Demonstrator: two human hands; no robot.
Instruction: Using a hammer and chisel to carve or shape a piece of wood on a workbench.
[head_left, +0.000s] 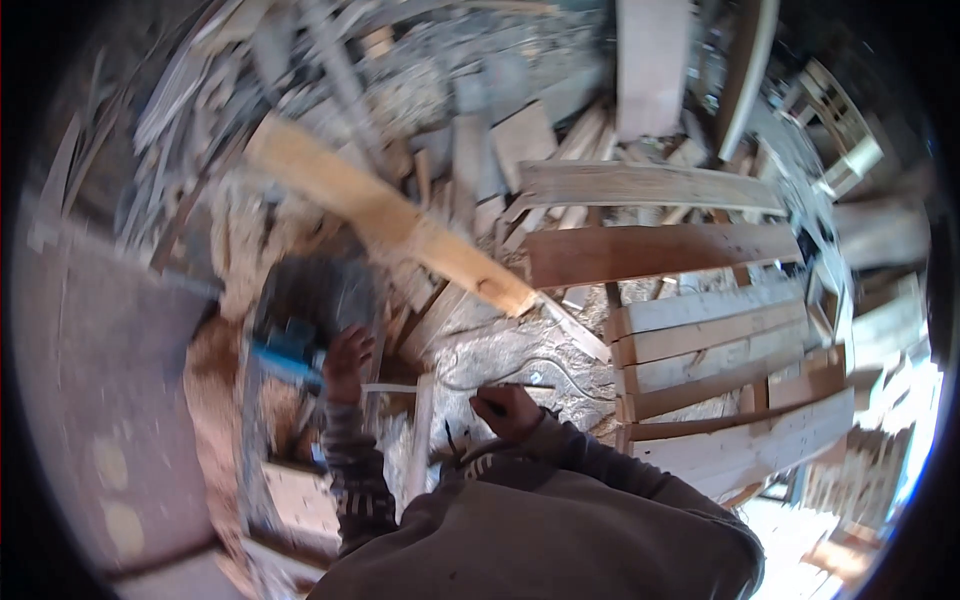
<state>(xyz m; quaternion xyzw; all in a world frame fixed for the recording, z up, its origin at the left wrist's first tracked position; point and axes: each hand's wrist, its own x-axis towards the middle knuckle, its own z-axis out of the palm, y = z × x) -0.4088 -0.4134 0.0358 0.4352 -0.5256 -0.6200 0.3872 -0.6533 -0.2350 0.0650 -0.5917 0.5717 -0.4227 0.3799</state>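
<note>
My left hand (348,362) is raised with its fingers apart and nothing seen in it. It is beside a blue tool (288,364), whose kind I cannot make out, on a wooden workbench (250,440). My right hand (508,410) is closed in front of my body. Something small and dark shows at its fingers, too small to name. Just beyond the right hand, a thin dark strip lies near the dusty floor (480,350). A long yellowish board (390,215) slants from the upper left down toward the middle, ahead of both hands.
To the right is a stack of planks (715,340) with gaps between them. A reddish-brown board (660,252) lies at its far end. Scrap wood (220,110) piles up at the far left. A large brownish panel (110,400) fills the left side. A cord (570,375) curves over the floor.
</note>
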